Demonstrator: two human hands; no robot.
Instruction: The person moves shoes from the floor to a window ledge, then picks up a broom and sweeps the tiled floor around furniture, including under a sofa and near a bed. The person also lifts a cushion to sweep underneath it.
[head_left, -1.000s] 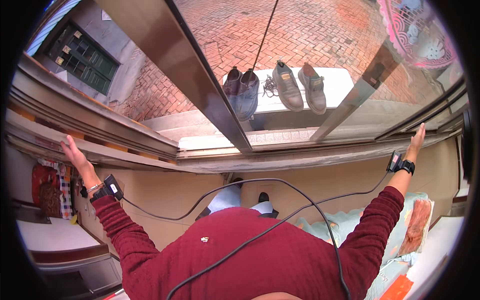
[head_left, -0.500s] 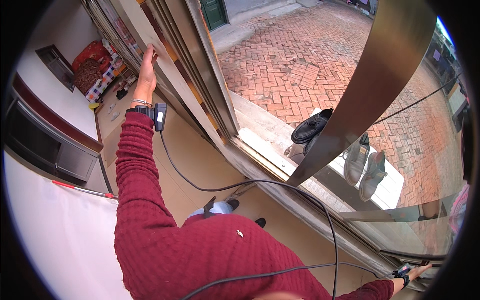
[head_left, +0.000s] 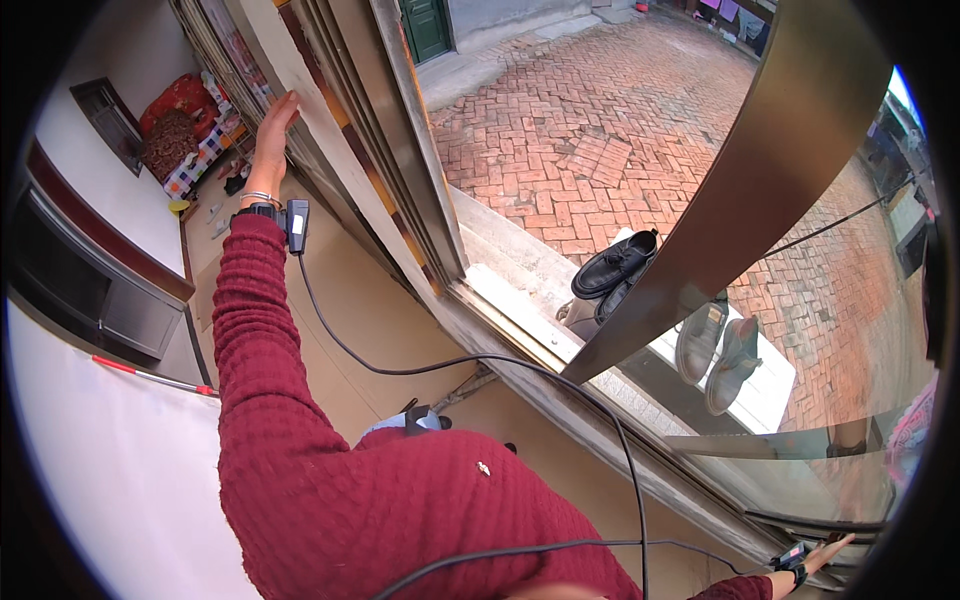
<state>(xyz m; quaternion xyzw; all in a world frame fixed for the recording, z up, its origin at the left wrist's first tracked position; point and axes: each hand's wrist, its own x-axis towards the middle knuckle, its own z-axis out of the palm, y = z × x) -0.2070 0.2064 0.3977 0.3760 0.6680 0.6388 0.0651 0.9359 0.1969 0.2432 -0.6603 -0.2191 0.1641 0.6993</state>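
Raised at the upper left, my left hand [head_left: 273, 130] has its fingers stretched out. Its fingertips lie by the pale edge of a door frame [head_left: 318, 125]; whether they press on it I cannot make out. Far off at the lower right, my right hand [head_left: 828, 553] reaches out with straight fingers beside the lower glass panel [head_left: 800, 480]. Neither hand holds anything that shows. A black device [head_left: 297, 226] sits on my left wrist, and another dark device [head_left: 790, 557] on the right one. A black cable [head_left: 400, 370] loops from the left device across the doorway.
A wide metal door stile [head_left: 745, 190] crosses the view slantwise. Black shoes [head_left: 615, 268] and grey shoes [head_left: 735, 365] stand beyond the sill, the grey pair behind glass. Outside lies a brick courtyard [head_left: 560, 130]. A red-and-white pole [head_left: 150, 377] lies along the white surface at left.
The view has shifted slightly. My left hand has moved a little left, still beside the frame edge; my right hand sits slightly lower and farther left in the picture.
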